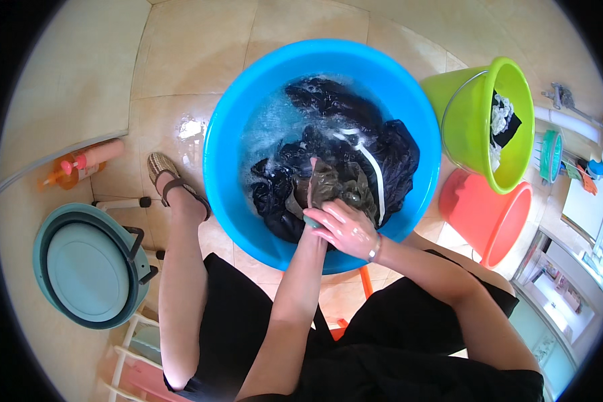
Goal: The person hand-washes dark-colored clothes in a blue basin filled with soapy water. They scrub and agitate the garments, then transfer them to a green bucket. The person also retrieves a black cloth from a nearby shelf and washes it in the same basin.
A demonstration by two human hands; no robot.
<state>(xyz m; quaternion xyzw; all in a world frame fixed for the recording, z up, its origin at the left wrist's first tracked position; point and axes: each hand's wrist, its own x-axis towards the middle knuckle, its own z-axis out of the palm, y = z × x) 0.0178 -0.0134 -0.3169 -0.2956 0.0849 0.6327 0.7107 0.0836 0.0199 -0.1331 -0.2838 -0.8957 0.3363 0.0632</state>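
A large blue basin [218,201] holds soapy water and dark wet clothes [338,100], one with a white stripe. Over its near side, my left hand [310,191] is mostly covered by a wet olive-brown garment [342,184], which it holds; only a pinkish edge of the hand shows. Closed around a small greenish bar [311,222], apparently soap, my right hand [345,229] lies across my left wrist. Its fingertips are wet and a band circles its wrist.
Right of the basin stand a lime-green bucket [459,120] with clothes inside and a red bucket [469,211]. At left are a grey-green folding basin [87,268] and pump bottles [94,157]. My sandalled foot [171,177] rests on wet tiles. A tap [559,97] is at right.
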